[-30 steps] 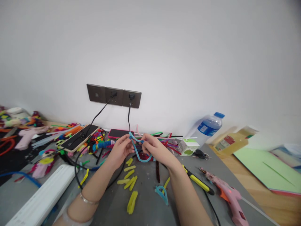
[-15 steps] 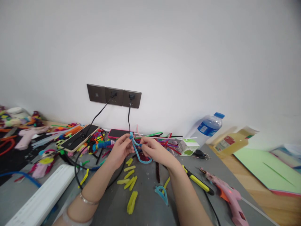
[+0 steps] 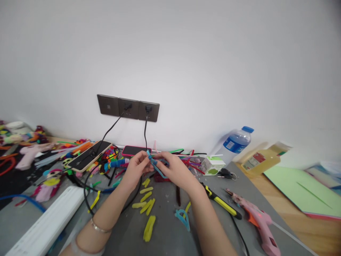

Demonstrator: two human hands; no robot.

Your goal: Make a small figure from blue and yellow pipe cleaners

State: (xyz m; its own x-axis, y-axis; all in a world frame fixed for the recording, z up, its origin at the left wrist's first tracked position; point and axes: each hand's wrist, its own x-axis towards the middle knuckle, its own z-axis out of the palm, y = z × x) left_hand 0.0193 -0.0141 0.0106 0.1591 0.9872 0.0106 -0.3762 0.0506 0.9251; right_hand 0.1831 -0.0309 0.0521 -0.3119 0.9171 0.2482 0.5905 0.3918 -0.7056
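A light-blue pipe cleaner (image 3: 159, 168) is bent into a loop above the table. My left hand (image 3: 137, 168) pinches it near its upper end, with thumb and forefinger closed. On the other side my right hand (image 3: 172, 169) has its fingers closed on the same strand, close beside the left fingertips. Another bent light-blue pipe cleaner (image 3: 182, 219) lies on the table by my right forearm. Several folded yellow pipe cleaner pieces (image 3: 149, 228) lie between my forearms.
At the right lie a pink glue gun (image 3: 262, 227) and a yellow-black utility knife (image 3: 223, 204). A water bottle (image 3: 236, 144) and a small box (image 3: 212, 165) stand near the wall. Phones (image 3: 89, 155), loose pipe cleaners, black cables and a white power strip (image 3: 49, 222) occupy the left.
My right hand has moved in towards the left fingertips and turned over the strand. The blue loop that hung below the hands is now drawn up and smaller.
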